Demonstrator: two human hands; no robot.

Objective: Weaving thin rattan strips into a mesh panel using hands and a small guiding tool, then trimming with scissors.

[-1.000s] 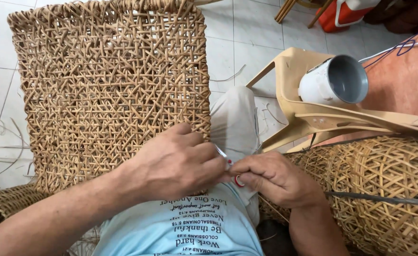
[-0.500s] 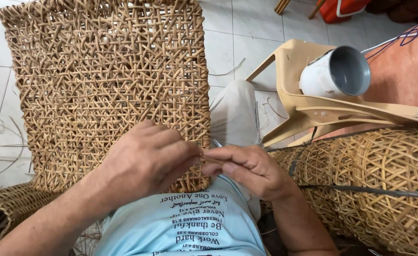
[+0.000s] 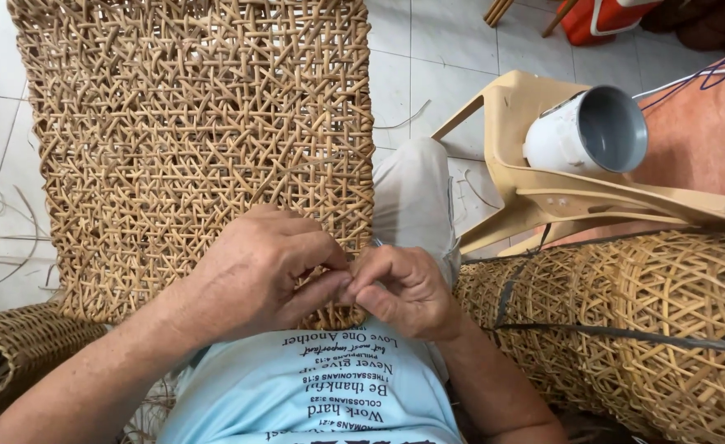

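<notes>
A large woven rattan panel (image 3: pixel 190 140) with an open lattice leans against my lap, filling the upper left. My left hand (image 3: pixel 260 275) and my right hand (image 3: pixel 399 288) meet at its lower right corner, fingertips pinched together on the panel's bottom edge. A thin metal tool tip shows just above my right fingers; what holds it is hidden. My light blue shirt lies below the hands.
A tan plastic chair (image 3: pixel 543 193) lies tipped at the right with a white cup (image 3: pixel 588 131) on it. A round woven rattan basket (image 3: pixel 650 329) sits at the lower right, another woven piece (image 3: pixel 9 353) at the lower left. Loose rattan strands lie on white floor tiles.
Both hands have shifted slightly left and down along the panel's lower edge, staying pinched together. The view has tilted a little.
</notes>
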